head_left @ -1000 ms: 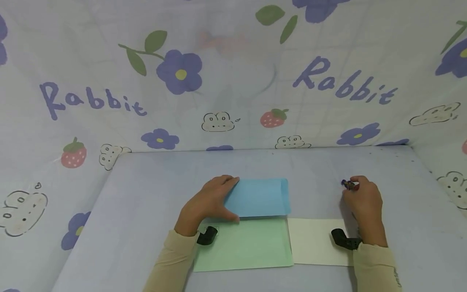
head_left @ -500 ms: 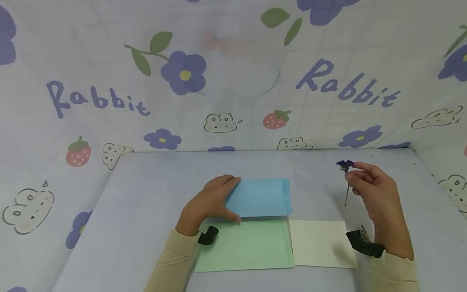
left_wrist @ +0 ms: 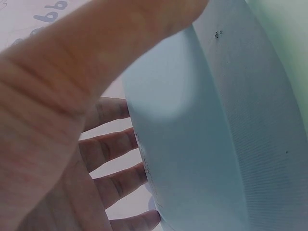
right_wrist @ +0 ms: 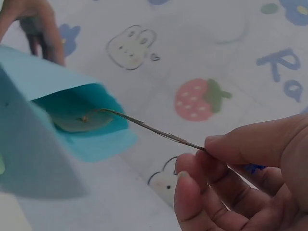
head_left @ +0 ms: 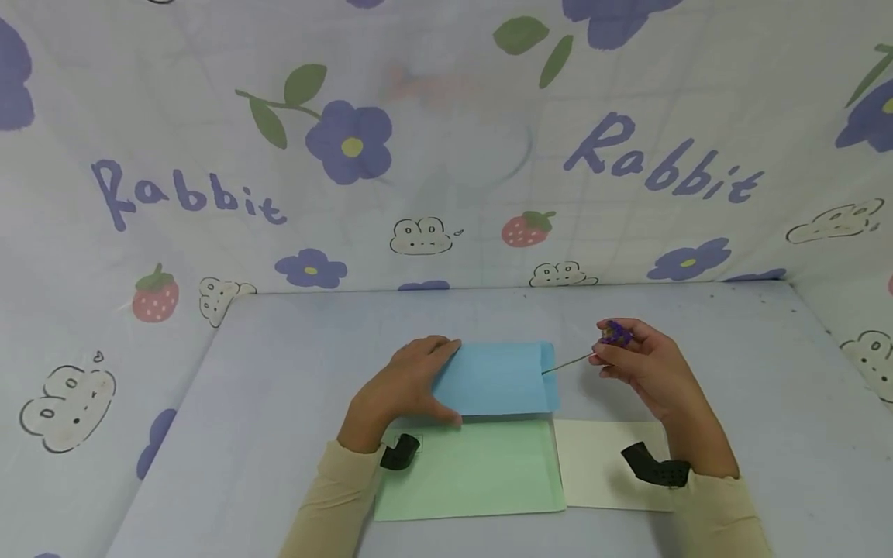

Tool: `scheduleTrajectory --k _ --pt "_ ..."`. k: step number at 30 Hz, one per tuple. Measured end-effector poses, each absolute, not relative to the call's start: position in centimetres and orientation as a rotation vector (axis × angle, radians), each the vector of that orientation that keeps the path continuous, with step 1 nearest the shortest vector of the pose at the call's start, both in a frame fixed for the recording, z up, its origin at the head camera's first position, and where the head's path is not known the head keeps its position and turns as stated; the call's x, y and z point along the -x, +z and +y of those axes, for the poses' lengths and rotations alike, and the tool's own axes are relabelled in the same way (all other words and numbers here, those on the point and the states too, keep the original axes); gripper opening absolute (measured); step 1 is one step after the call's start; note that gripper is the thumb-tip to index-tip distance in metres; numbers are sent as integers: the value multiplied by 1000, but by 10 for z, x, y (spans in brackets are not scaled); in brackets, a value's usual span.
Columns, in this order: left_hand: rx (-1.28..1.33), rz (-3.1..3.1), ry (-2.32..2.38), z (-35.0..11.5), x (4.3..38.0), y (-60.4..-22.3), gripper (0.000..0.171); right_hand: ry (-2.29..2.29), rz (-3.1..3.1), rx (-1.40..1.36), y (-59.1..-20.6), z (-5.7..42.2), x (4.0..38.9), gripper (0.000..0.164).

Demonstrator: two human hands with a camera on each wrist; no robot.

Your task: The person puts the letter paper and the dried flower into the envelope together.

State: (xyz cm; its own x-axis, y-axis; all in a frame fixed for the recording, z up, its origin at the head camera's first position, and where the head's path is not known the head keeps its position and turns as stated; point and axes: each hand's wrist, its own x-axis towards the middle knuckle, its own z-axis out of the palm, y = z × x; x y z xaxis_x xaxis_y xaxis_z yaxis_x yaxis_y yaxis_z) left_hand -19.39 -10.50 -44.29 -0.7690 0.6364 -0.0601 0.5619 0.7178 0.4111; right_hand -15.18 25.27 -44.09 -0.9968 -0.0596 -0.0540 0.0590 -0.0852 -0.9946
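Observation:
My left hand holds a light blue paper envelope across its left end, thumb at the near edge and fingers at the far edge. In the right wrist view the envelope's right end gapes, and a pale, flat, leaf-like thing shows inside. My right hand pinches a dried flower with a purple head by its thin stem. The stem points left, its tip at the envelope's mouth. In the right wrist view, the fingers mostly hide the flower head.
A pale green envelope lies in front of the blue one. Right of it lies a cream paper piece, partly under the right wrist. A patterned cloth wall rises behind the pale table.
My right hand has lifted the flower off the table and brought it left to the blue envelope. Its stem has swung from hanging down to pointing left. The left hand keeps its place.

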Motion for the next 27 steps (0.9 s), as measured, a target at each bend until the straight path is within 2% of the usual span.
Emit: scheduleTrajectory --k 8,21,27 --pt "-974 2722 580 -106 194 -441 113 -1868 2331 2 -442 244 152 50" --pt "-958 2728 559 -106 194 -442 114 -1842 2301 -1 -440 249 151 28" --pt "-968 2724 558 -104 194 -443 113 -1800 2331 1 -443 242 152 26"
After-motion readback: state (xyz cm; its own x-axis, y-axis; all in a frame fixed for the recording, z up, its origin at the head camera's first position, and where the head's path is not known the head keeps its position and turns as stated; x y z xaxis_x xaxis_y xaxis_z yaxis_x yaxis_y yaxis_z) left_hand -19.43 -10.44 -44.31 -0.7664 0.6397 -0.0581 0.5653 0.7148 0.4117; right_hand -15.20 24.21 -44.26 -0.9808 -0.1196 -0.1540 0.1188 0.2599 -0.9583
